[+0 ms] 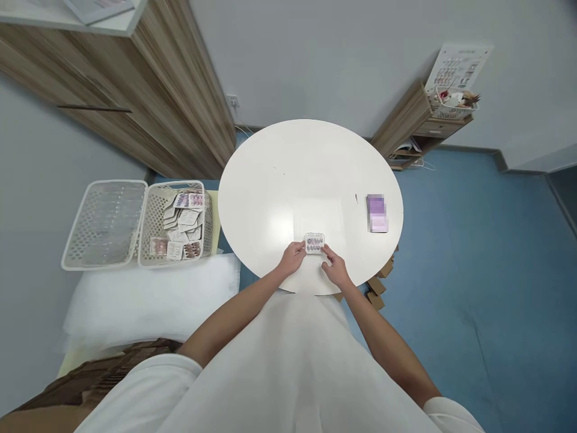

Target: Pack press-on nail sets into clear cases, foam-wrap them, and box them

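Observation:
A small clear plastic case point(314, 243) lies near the front edge of the round white table, with rows of shiny purple-grey press-on nails inside. At its left side, my left hand point(293, 257) has its thumb and fingers closed on the edge. The fingertips of my right hand point(336, 269) touch the lower right corner of the case. My right thumb is stretched out apart from it, below the corner. Farther right on the table is a purple and pink rectangular item point(377, 213), its surface blurred out.
On the left, a white perforated basket point(207, 222) holds many packets of nails, beside another basket point(72, 240) with clear plastic trays. A white cushion point(153, 294) lies below them. Wooden cabinets point(180, 90) stand behind. Brown cardboard pieces point(375, 285) show under the table's right edge.

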Available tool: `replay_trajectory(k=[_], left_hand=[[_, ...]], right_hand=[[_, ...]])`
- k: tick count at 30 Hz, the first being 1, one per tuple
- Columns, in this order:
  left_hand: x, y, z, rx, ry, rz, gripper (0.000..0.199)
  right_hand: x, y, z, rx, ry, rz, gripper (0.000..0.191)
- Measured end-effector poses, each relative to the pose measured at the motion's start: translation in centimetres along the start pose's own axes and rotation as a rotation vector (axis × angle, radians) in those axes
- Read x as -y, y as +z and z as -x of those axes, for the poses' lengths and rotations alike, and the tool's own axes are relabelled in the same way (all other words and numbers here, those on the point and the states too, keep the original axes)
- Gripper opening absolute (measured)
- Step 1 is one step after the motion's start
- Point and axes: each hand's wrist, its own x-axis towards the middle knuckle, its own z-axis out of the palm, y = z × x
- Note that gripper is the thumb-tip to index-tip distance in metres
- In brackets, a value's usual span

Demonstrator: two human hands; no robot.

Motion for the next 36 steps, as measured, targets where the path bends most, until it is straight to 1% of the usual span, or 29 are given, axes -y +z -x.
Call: replay_trajectory(k=[2,5,10,14,17,20,22,24,25,28,30,33,36], left_hand=[[-0.2,1.3,0.2,0.015,-0.023,-0.008,0.031],[-0.2,2.7,0.5,0.018,-0.042,-0.04,0.033],[0.1,4.2,0.7,-0.047,-0.057,-0.119,0.031],[0.3,5.2,0.9,-0.121,-0.075,-0.188,0.035],[0.5,5.6,1.4,-0.186,-0.034,-0.225,0.046],[0.6,5.7,2.4,-0.204,0.051,-0.324,0.052],[0.6,5.5,3.1,-0.168,0.108,-0.448,0.049],[0.6,5.2,3.7,-0.118,0.143,-0.591,0.044],[0.6,5.1,3.9,-0.095,0.157,-0.655,0.043],[0.8,4.6,4.1,-0.047,0.205,-0.783,0.048],[1.0,4.3,4.0,-0.019,0.243,-0.837,0.046],[1.5,3.9,3.5,0.026,0.291,-0.913,0.034],[2.0,3.6,3.0,0.065,0.34,-0.975,0.018]], right_hand=[[-0.8,-1.2,0.4,0.019,-0.013,0.037,0.059],[-1.7,-2.3,0.7,0.058,-0.047,0.083,0.059],[-3.4,-3.1,0.3,0.131,-0.121,0.136,0.058],[-4.5,-3.3,0.0,0.164,-0.245,0.191,0.056],[-4.8,-3.7,-0.1,0.187,-0.383,0.302,0.043],[-4.9,-3.9,-0.4,0.281,-0.514,0.512,0.03],[-4.9,-3.8,-0.8,0.34,-0.585,0.647,0.023],[-5.0,-3.5,-1.3,0.367,-0.645,0.743,0.016],[-5.0,-3.3,-1.4,0.368,-0.671,0.78,0.017],[-5.2,-2.7,-1.7,0.325,-0.713,0.857,0.027],[-5.3,-2.3,-1.6,0.277,-0.72,0.893,0.029],[-5.3,-2.0,-1.4,0.212,-0.72,0.928,0.03],[-5.3,-1.8,-1.2,0.177,-0.695,0.936,0.029]])
